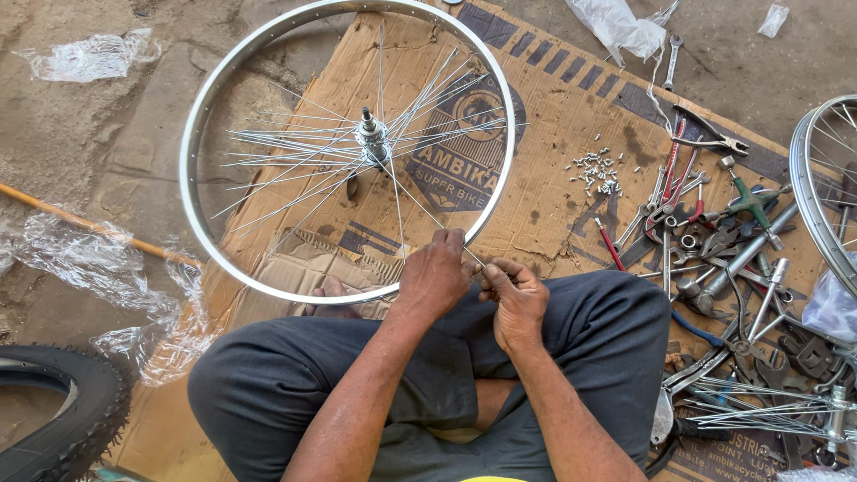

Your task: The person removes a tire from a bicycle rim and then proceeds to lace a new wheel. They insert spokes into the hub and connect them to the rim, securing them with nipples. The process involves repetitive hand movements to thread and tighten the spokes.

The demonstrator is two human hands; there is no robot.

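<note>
- We see the left hand (435, 275) at the near edge of a silver bicycle wheel rim (192, 192), its fingers curled close together and pinched on a thin spoke (412, 202) where that spoke meets the rim.
- The right hand (515, 299) sits just beside the left, touching it, with thumb and forefinger closed on the same spoke end; whether a small nipple is between the fingertips we cannot tell.
- The rim stands tilted against the person's crossed legs, its lower arc hidden behind the left hand, its upper arc reaching the top of the view.
- At the rim's middle sits the hub (371, 138), with many loose spokes fanning out from it, mostly toward the left and the upper right, not yet fixed to the rim.
- The wheel rests over a flattened brown cardboard sheet (553, 107) spread on the dirt ground.
- A small heap of silver spoke nipples (598, 172) lies on the cardboard to the right of the rim, well apart from both hands.
- Further right we see a pile of hand tools (723, 241): pliers, spanners and a green-handled piece among them.
- A second wheel rim (817, 192) shows at the right edge.
- A black knobby tyre (67, 419) lies at the lower left, near crumpled clear plastic wrap (89, 268).
</note>
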